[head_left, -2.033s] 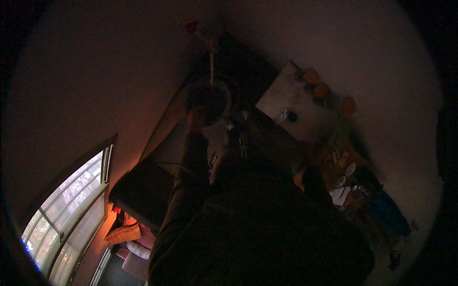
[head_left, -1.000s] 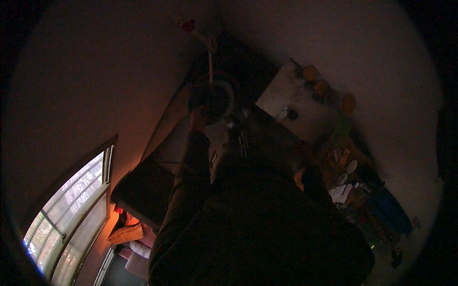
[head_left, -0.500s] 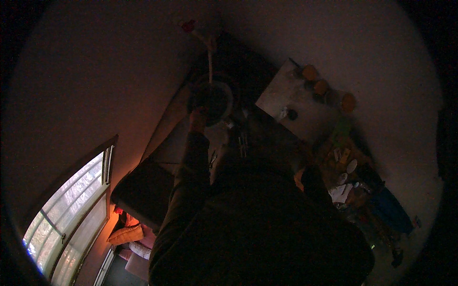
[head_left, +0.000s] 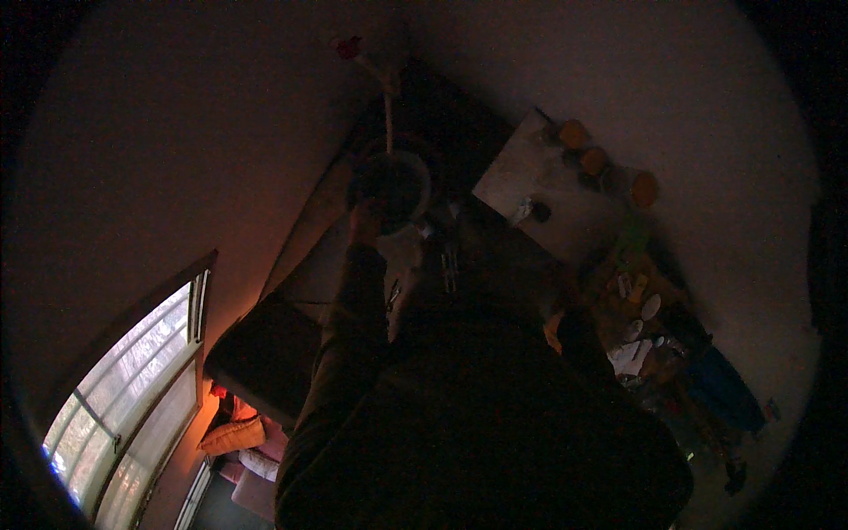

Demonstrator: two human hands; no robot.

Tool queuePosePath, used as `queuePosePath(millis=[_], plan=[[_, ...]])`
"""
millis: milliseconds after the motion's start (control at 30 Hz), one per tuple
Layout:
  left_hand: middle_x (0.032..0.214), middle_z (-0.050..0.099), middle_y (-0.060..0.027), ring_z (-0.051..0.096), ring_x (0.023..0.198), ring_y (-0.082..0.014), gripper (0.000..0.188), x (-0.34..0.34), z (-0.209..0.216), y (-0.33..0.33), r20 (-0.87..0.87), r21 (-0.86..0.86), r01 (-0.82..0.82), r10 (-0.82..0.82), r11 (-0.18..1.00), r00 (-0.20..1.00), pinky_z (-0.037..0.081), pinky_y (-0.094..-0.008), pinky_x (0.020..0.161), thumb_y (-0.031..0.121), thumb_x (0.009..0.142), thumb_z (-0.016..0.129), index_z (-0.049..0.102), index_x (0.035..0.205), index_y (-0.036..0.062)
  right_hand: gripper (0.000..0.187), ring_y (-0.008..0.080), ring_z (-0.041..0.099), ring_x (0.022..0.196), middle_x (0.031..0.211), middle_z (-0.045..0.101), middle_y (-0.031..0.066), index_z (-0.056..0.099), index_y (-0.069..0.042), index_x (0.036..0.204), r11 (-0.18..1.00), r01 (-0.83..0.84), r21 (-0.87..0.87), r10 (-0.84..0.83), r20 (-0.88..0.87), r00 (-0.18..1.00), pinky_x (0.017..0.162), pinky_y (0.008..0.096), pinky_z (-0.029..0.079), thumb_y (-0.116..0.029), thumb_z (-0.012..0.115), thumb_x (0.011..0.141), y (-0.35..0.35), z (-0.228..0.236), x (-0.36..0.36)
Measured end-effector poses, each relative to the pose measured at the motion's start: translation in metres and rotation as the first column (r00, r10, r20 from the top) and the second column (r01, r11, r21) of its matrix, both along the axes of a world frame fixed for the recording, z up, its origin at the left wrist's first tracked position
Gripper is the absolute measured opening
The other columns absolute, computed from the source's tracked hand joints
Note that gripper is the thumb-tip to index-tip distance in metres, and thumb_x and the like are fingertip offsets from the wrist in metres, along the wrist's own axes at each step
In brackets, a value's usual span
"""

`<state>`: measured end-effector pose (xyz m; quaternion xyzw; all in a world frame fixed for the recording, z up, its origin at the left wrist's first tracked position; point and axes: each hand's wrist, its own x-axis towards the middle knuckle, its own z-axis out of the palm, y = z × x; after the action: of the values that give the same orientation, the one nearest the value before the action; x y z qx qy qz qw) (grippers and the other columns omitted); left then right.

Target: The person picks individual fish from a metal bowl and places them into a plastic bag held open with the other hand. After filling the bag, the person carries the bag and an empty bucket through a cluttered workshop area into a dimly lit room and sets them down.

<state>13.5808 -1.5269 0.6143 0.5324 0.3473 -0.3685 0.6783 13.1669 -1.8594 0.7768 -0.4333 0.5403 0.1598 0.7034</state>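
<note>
- Head view is very dark, and the person's dark-sleeved torso fills the lower middle of it.
- The left hand (head_left: pixel 365 221) is raised on a stretched arm and grips the near rim of a round pan (head_left: pixel 391 185), fingers closed on the edge.
- The pan sits in a sink (head_left: pixel 424 155) set in a dark counter, directly below a pale tap (head_left: pixel 387 97) that has a red knob at its far end.
- The right hand is not visible; it is lost in the dark mass of the body, so I cannot tell its state.
- To the right of the sink lies a pale counter top (head_left: pixel 548 190), with a small dark object near its near edge.
- Three orange round objects (head_left: pixel 594 160) stand in a row along the far edge of this counter top.
- Further right, a cluttered shelf (head_left: pixel 640 309) holds small bottles and pale items, too dim to name.
- At the lower left, a window (head_left: pixel 132 389) shows daylight, and orange cushions (head_left: pixel 234 435) lie just beside it.
</note>
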Motion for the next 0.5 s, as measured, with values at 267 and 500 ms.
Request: queuePosePath(millis=[267,500], plan=[[0.11,0.068,-0.0087,0.063,0.1,-0.0261,0.037,-0.013,-0.054,0.052,0.052,-0.236,0.087,-0.076,0.968,0.996,0.053,-0.0434,0.082,0.027,0.1,0.055,0.06,0.131,0.0098,0.031,0.0269,0.066,0.094,0.112,0.066,0.0095,0.06,-0.006,0.122,1.0,-0.022,-0.003,0.023,0.017,1.0,0.079,0.0458,0.057,-0.03,0.056,0.102,0.005,0.013,0.025],[0.113,0.071,-0.0089,0.066,0.104,-0.0295,0.03,0.017,-0.011,0.032,0.241,0.802,0.517,-0.954,0.299,0.178,0.055,-0.0466,0.083,0.025,0.095,0.061,0.071,0.12,0.01,0.031,0.027,0.065,0.095,0.112,0.066,0.0095,0.06,-0.006,0.122,0.999,-0.038,-0.005,0.038,0.015,0.999,0.079,0.0458,0.056,-0.03,0.056,0.102,0.004,0.007,0.017]])
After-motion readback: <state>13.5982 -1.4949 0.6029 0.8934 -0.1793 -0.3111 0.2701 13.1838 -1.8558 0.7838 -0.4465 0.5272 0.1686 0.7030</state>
